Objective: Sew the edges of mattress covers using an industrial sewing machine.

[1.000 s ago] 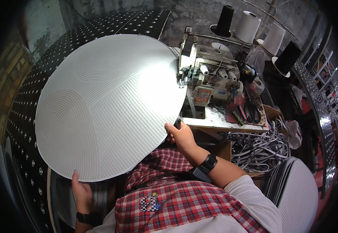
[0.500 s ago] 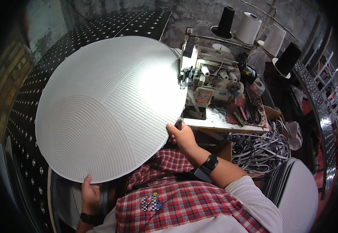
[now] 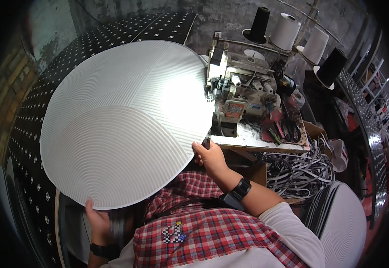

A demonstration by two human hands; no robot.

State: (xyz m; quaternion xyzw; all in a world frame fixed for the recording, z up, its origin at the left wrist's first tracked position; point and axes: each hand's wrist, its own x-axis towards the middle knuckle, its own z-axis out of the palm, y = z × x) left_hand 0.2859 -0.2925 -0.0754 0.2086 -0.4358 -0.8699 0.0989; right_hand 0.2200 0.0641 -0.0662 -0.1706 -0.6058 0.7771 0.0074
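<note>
A large round grey-white mat (image 3: 114, 147) with ribbed arc patterns fills the left and middle of the view. Its right edge lies at the needle area of an overlock sewing machine (image 3: 243, 85), under a bright lamp glare. My right hand (image 3: 210, 156) pinches the mat's near right rim, thumb on top and fingers curled below. A small black object (image 3: 207, 143) shows beside that hand; its kind I cannot make out. At the near left rim, my left hand (image 3: 97, 221) has its thumb against the edge; its other fingers are blurred by motion.
Thread cones (image 3: 285, 32) in white and black stand behind the machine. A box (image 3: 260, 173) of tangled edging strips (image 3: 299, 172) sits right of me. Stacked round mats (image 3: 344, 223) stand at the lower right. A black studded table (image 3: 29, 129) extends under the mat.
The mat has turned counterclockwise, its near-side pattern shifting right. My left hand has slid slightly left along the rim. My right hand has stayed nearly in place.
</note>
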